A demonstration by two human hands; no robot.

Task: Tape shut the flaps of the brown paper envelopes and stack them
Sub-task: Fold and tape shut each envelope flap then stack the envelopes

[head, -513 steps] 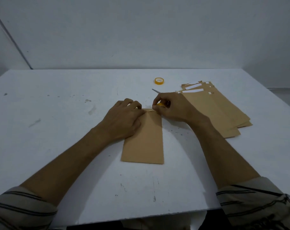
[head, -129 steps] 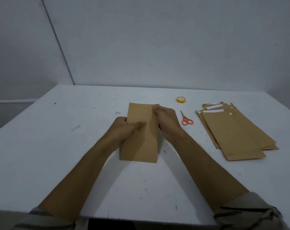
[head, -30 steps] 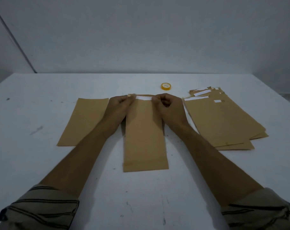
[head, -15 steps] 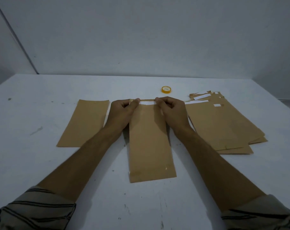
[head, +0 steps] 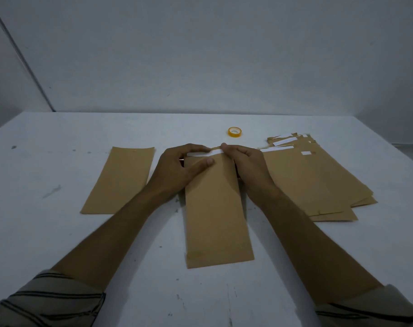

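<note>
Centrally on the tabletop [head: 59, 244] lies the envelope [head: 216, 213], with room toward the near edge; left hand [head: 174, 169] and right hand [head: 250, 167] flank its far end, both pinching the flap [head: 216, 151].

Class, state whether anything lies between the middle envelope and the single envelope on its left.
Only the person's own left hand, which holds the top of the middle envelope, and its forearm cross that gap; no other object lies before the single envelope.
</note>
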